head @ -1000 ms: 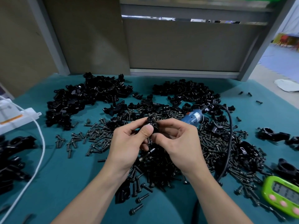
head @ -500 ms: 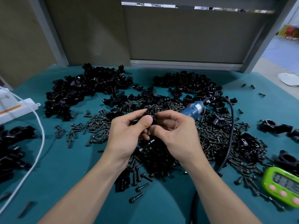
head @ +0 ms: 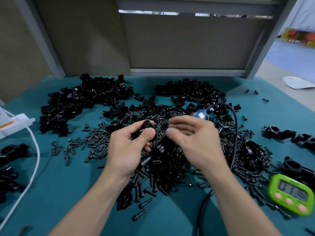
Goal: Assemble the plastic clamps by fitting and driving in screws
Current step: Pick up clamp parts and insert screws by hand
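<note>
My left hand (head: 126, 150) grips a black plastic clamp (head: 147, 125) between thumb and fingers, held just above the screw heap. My right hand (head: 196, 142) hovers a little to the right of it, blurred, thumb and fingers loosely curled and apart with nothing visible between them. Beneath both hands lies a wide heap of black screws (head: 167, 164) on the teal table mat (head: 68, 193). A blue electric screwdriver (head: 199, 114) lies behind my right hand, its black cable (head: 236, 133) looping toward me.
Piles of black clamp parts sit at the back left (head: 81, 103) and back centre (head: 187, 91). Assembled clamps (head: 277, 132) lie at the right, more at the left edge (head: 12, 150). A green timer (head: 291, 193) stands front right. A white box (head: 15, 123) and white cord (head: 34, 160) are left.
My hands were pressed together on the clamp; now my right hand has let go and drawn away to the right, while my left hand keeps the clamp.
</note>
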The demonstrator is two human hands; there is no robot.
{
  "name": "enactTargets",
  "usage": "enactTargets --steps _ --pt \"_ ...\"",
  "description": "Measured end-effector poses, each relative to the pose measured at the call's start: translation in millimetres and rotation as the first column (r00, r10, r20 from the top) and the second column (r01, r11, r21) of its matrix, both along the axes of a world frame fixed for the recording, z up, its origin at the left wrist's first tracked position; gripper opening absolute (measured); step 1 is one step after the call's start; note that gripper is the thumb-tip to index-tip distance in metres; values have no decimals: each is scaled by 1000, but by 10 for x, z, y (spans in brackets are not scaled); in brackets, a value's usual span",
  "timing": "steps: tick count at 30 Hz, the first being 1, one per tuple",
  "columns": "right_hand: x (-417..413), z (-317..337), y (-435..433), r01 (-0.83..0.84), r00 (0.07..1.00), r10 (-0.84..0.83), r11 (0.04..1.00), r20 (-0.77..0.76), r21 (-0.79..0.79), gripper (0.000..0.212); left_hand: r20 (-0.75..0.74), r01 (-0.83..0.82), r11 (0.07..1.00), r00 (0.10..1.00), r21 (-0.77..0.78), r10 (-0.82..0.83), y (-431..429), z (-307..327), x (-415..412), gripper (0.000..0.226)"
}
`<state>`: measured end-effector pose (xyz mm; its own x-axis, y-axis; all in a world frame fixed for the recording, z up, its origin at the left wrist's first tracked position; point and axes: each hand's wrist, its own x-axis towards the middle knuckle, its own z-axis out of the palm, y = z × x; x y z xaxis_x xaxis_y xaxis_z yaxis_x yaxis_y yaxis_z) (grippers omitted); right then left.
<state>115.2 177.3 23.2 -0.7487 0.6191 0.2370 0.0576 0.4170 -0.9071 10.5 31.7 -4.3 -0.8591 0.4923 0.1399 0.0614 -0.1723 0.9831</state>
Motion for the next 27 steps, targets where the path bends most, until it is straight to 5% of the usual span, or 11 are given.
enactTargets --steps 3,6,8,18,27 --pt "268 163 391 219 901 -329 907 283 359 18 19 -14 1000 1000 -11 14 -21 0 -22 32" --pt "394 117 576 100 654 -466 834 596 543 11 -6 -24 999 1000 -32 23 -7 0 5 39" --pt "349 32 560 24 598 -464 826 654 564 6 -38 -48 996 998 -72 46 8 -21 33 52" --pt "282 -12 571 -56 727 -218 926 651 372 28 -174 -152 970 977 -188 119 -27 -49 -31 73" --pt "277 -45 597 142 900 -229 958 372 249 24 -200 -183 953 970 -241 135 -3 -112 -47 73"
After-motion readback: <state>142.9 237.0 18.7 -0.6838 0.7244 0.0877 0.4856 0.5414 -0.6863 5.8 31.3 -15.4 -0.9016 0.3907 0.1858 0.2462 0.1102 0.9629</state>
